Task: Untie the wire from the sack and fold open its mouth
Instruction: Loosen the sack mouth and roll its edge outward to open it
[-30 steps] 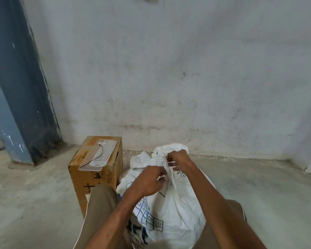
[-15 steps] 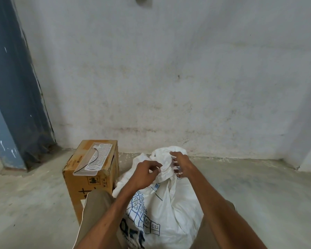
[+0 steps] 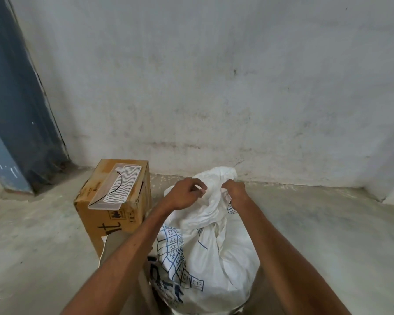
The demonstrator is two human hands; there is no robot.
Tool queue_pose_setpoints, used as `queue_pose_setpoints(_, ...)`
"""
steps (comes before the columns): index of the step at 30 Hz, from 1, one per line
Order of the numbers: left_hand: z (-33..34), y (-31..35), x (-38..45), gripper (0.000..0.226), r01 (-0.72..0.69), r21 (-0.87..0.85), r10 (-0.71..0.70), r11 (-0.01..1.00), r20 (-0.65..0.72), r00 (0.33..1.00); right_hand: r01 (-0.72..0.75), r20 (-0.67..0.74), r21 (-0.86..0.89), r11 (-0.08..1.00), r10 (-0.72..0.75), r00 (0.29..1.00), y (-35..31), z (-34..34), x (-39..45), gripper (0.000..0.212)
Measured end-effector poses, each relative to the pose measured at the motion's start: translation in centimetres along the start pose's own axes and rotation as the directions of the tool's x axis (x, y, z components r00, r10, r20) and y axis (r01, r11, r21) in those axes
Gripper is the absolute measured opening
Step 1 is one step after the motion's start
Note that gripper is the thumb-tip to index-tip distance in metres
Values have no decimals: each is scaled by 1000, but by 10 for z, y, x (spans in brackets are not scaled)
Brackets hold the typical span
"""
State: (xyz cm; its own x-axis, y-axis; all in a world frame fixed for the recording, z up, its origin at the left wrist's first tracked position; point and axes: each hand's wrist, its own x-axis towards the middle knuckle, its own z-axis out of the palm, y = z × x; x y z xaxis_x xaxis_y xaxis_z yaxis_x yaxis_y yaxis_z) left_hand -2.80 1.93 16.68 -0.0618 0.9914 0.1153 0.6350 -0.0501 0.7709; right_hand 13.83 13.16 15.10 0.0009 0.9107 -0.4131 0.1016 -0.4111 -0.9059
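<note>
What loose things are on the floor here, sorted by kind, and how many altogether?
White sack: 1
Cardboard box: 1
Clear plastic tray with wavy white pattern, on the box: 1
Total: 3

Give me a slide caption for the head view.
Both hands grip the white sack's bunched mouth beside a cardboard box.
</note>
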Motion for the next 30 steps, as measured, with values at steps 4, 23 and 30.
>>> queue_pose_setpoints(4,2,-2,43,23,30,95,-31,995,1,1000,125,139,-125,984,-107,985,-16,-2,9,19)
queue_pose_setpoints(23,-9,-31,141,48,-156,207,139,966,94,986,559,275,-333,759,-489,828,-84,-87,-11,7)
queue_pose_setpoints(30,-32,5,128,35,-292,229,308,929,-36,951,313,-25,-841,442,-609,793,-88,-78,-21,49)
